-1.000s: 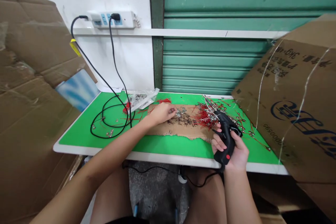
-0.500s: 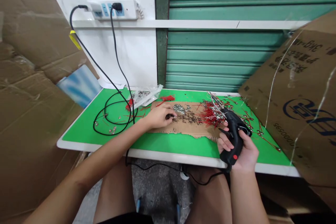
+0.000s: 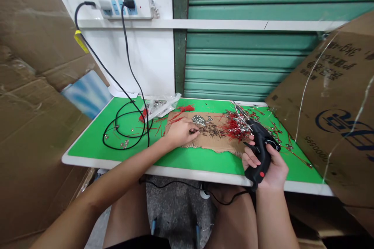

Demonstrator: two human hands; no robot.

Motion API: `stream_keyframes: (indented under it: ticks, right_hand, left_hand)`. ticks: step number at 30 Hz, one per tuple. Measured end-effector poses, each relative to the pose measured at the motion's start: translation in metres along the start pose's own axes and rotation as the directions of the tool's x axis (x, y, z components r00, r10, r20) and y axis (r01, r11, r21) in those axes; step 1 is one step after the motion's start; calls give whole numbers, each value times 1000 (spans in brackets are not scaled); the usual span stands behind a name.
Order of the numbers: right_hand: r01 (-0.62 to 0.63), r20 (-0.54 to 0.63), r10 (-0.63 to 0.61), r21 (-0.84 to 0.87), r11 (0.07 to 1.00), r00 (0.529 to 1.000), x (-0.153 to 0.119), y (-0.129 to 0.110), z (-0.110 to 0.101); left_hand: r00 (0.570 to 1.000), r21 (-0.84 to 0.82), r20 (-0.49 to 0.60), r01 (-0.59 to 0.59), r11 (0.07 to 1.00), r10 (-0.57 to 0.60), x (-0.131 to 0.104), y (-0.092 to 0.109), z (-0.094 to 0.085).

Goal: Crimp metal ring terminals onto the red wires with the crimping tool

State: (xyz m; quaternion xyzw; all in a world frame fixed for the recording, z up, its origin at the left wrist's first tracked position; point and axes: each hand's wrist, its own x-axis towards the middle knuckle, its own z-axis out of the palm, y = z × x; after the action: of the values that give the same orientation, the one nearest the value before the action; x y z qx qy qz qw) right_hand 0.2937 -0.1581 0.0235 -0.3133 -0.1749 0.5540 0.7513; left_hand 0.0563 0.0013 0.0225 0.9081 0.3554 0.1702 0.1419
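Glue gun (image 3: 263, 157) at four o'clock in our right hand (image 3: 276, 169), fingers curled, we seem to be picking small pieces (image 3: 214, 129) at nine, left hand (image 3: 181, 132) fingertips together, contents untellable, likely calling for a precise pinch.

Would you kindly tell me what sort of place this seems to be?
Probably a small hand-assembly workspace: a black corded trigger tool in the right hand, piled red strands on a green tabletop, cardboard carton alongside.

The black glue gun (image 3: 257, 132) (red-dotted low on its handle) tilts, nozzle toward eleven o'clock; silvery bead-like pieces (image 3: 198, 120) heap near eleven o'clock on torn-edged cardboard (image 3: 216, 146).
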Motion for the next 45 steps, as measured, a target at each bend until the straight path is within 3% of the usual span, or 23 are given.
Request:
stream_keyframes:
  ticks: [4, 8, 11, 14, 21, 26, 32, 35, 39, 42, 45]
  right_hand:
    - [-6, -10, 6, -26, 1000, 1000, -2, -1, 2]
    - [-18, -14, 17, -10, 1000, 1000, -2, 0, 3]
    - [-34, -11, 34, -2, 999, 999, -2, 0, 5]
    - [-50, -29, 50, -10, 999, 998, -1, 0, 8]
    - [-48, -32, 45, -102, 994, 998, 0, 0, 10]
    - [-64, -94, 54, -100, 993, 994, 0, 1, 12]
    - [-43, -59, 29, -236, 971, 998, 1, 2, 12]
    - [-54, -49, 42, -289, 956, 998, 1, 2, 10]
    - [-84, -86, 63, -269, 960, 994, 3, 3, 9]
    - [-66, -76, 45, -291, 955, 996, 3, 4, 9]
    - [-55, -81, 32, -299, 953, 996, 2, 4, 10]
  left_hand:
    - [999, -9, 15, 28, 1000, -28, 2, 4, 0]
    - [996, -24, -64, 59, 998, -61, 1, -4, -12]
    - [984, 68, -92, 158, 985, -151, -3, -16, -25]
    - [977, 162, -37, 215, 963, -212, -8, -25, -34]
    - [942, 275, -56, 333, 902, -331, -7, -30, -33]
    - [936, 240, -83, 352, 905, -342, -3, -38, -31]
    - [951, 169, -165, 287, 943, -260, -6, -40, -27]
    - [971, 126, -190, 173, 977, -147, -8, -34, -26]
    - [997, -17, -71, -24, 1000, 23, -11, -24, -23]
    - [988, -120, -18, -156, 980, 155, -13, -23, -18]
    - [983, -164, -20, -182, 969, 182, -13, -27, -11]
